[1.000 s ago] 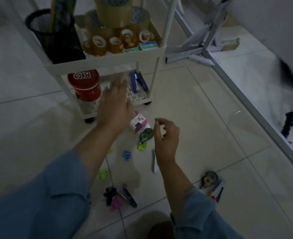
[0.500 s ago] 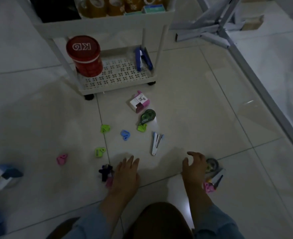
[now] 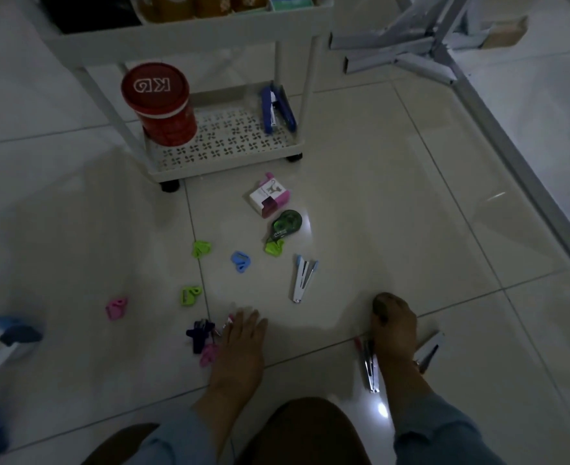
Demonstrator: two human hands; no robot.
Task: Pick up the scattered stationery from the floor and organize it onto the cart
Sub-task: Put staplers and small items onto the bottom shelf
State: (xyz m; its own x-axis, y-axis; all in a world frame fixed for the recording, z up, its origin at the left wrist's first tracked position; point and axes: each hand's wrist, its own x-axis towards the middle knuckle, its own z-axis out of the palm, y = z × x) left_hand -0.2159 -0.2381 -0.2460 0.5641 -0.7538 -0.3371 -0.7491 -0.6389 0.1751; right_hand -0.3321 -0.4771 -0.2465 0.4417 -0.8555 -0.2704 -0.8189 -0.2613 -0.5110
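The white cart (image 3: 230, 166) fills the top of the view. Its lower shelf bears a red tin (image 3: 159, 105) on the left and a blue stapler (image 3: 277, 109) on the right. Well in front of the cart, the left hand (image 3: 241, 350) lies flat on the floor (image 3: 394, 203), fingers straight and together, holding nothing. The right hand (image 3: 392, 330), just as far from the cart and off its right corner, curls its fingers down over something dark (whether it grips it I cannot tell). A silver stapler (image 3: 369, 367) lies just beside its wrist.

Between the hands and the cart lies a white stapler (image 3: 303, 278). A pink-and-white box (image 3: 270, 196) and a green correction tape (image 3: 285, 224) lie nearer the cart. 1 blue clip (image 3: 241, 261) lies midway to the cart. A dark purple clip (image 3: 199, 333) and a pink clip (image 3: 207, 354) sit just beside the left hand.
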